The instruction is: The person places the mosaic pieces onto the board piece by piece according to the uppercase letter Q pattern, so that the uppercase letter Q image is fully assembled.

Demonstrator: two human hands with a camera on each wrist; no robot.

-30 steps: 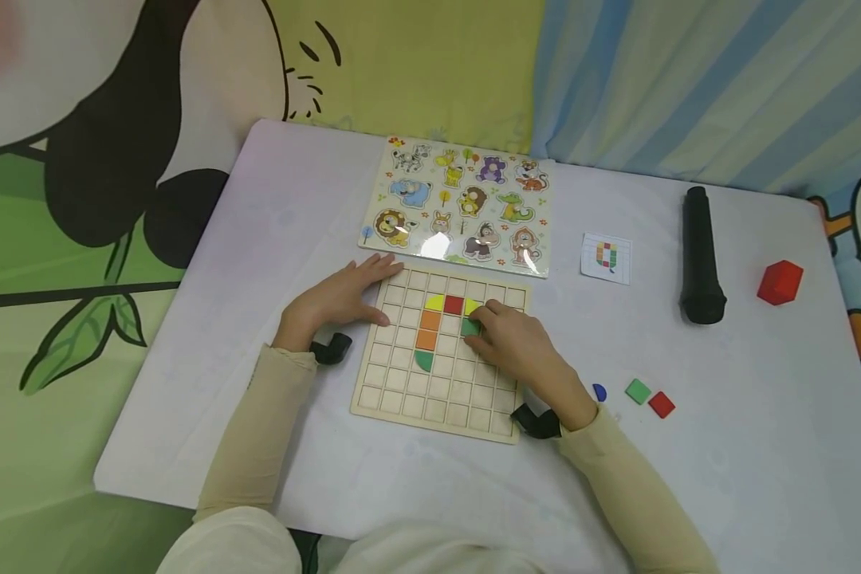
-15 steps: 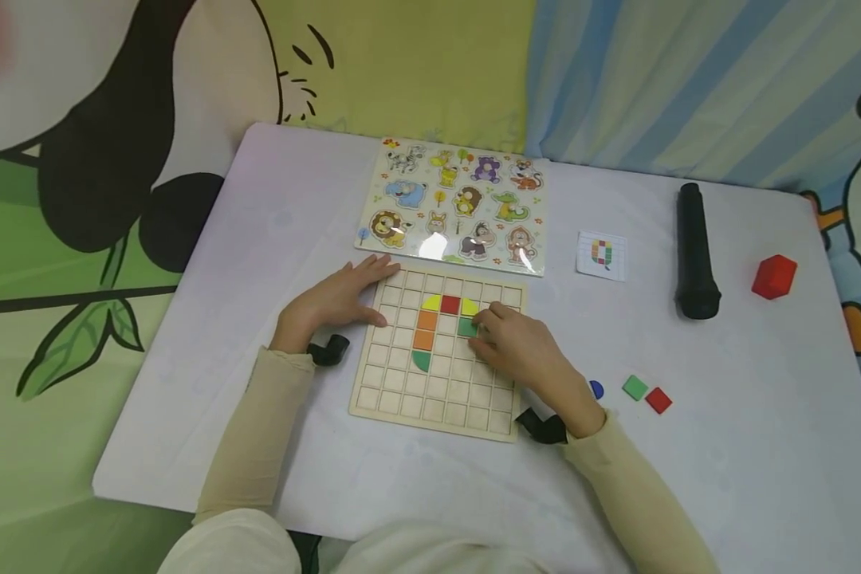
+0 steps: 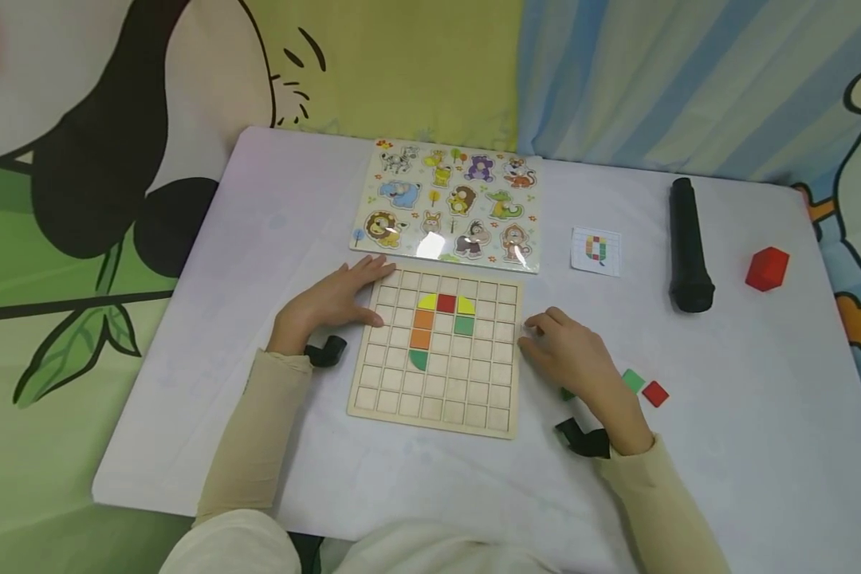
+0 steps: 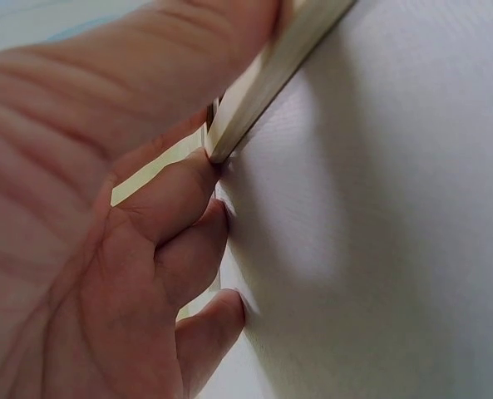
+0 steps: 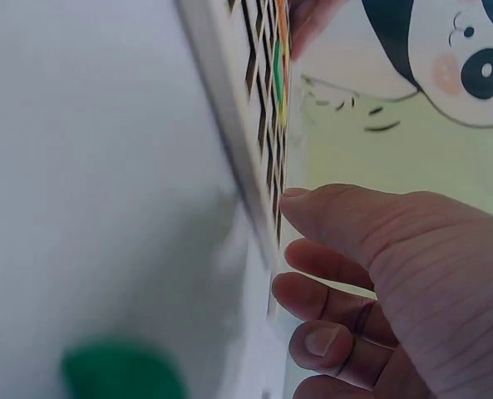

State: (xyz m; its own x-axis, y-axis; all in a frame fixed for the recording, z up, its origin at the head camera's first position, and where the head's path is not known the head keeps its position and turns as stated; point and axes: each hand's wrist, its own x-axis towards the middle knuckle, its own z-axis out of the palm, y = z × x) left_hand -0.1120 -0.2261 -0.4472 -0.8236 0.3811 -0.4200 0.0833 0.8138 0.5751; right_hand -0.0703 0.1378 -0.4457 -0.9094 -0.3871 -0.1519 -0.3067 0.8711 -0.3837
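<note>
A wooden grid board point(image 3: 395, 399) lies on the white table. Set in its squares are two yellow quarter-rounds point(image 3: 427, 302), a red square point(image 3: 446, 304), two orange squares point(image 3: 422, 320), a green square point(image 3: 464, 325) and a green quarter-round point(image 3: 418, 359). My left hand point(image 3: 330, 301) rests at the board's upper left corner, fingers extended and thumb against the left edge. Beside the right edge, my right hand point(image 3: 570, 355) hovers with loosely bent fingers and nothing between them. A dark green piece point(image 3: 567, 394) peeks out beneath it, blurred as a green shape point(image 5: 121, 370) in the right wrist view.
Past my right wrist lie a loose green square point(image 3: 632, 380) and red square point(image 3: 656, 394). An animal puzzle point(image 3: 448, 203) sits behind the board. To its right are a pattern card point(image 3: 595, 251), a black microphone point(image 3: 690, 247) and a red block point(image 3: 767, 269).
My right hand has left the green square in the grid and moved right, off the board. It now covers the loose blue piece. My left hand stays at the corner.
</note>
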